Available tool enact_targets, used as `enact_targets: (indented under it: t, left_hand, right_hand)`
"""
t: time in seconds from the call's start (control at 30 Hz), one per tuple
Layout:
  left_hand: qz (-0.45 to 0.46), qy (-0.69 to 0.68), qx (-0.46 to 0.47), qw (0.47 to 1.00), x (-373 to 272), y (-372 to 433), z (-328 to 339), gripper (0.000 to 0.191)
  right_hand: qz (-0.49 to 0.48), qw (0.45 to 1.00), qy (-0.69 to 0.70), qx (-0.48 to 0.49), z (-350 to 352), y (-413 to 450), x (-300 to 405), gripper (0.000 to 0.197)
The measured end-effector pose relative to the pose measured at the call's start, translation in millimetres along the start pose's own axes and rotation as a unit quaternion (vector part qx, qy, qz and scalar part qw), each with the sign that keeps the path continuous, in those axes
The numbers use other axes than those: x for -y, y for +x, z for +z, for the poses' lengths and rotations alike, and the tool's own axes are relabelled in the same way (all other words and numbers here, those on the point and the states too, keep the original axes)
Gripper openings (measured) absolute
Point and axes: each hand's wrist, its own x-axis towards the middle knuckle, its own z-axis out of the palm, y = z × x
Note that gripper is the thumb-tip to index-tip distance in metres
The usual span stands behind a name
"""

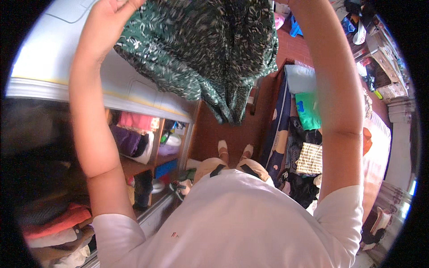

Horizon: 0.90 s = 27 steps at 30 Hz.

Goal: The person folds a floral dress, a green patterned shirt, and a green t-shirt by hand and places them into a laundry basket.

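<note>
A dark green garment (207, 50) with a white and black pattern hangs in front of me from my two raised arms, blurred in places. Its lower end gathers into narrow folds above the floor. My left hand (115, 8) grips its upper left side, with the fingertips cut off by the top of the picture. At the upper right side of the cloth is my right hand (283, 1), of which only a sliver shows. The garment's top edge is out of view.
To the left, a wardrobe with a white sliding door (147, 90) holds folded clothes (135, 120) on shelves. On the right, a bed carries a green folded cloth (307, 110), a striped cloth (309, 158) and dark clothing (301, 191). Reddish floor (214, 134) runs between them.
</note>
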Motion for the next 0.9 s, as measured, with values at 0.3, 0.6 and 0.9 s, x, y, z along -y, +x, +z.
enact_targets:
  t: [0.3, 0.6, 0.9]
  left_hand:
    - [0.071, 0.05, 0.057, 0.995, 17.2, 23.5, -110.0, 0.003]
    - [0.038, -0.002, -0.022, 0.999, 103.1, 51.5, 23.3, 0.011]
    - [-0.002, 0.039, -0.091, 0.995, 144.5, 58.0, 64.3, 0.005]
  right_hand:
    - [0.014, 0.988, 0.065, 0.14, 0.9, 34.4, 42.4, 0.019]
    - [-0.108, 0.986, -0.113, 0.053, -31.8, 44.5, -105.6, 0.02]
    - [-0.134, 0.969, 0.117, 0.169, -88.4, 20.9, -163.0, 0.023]
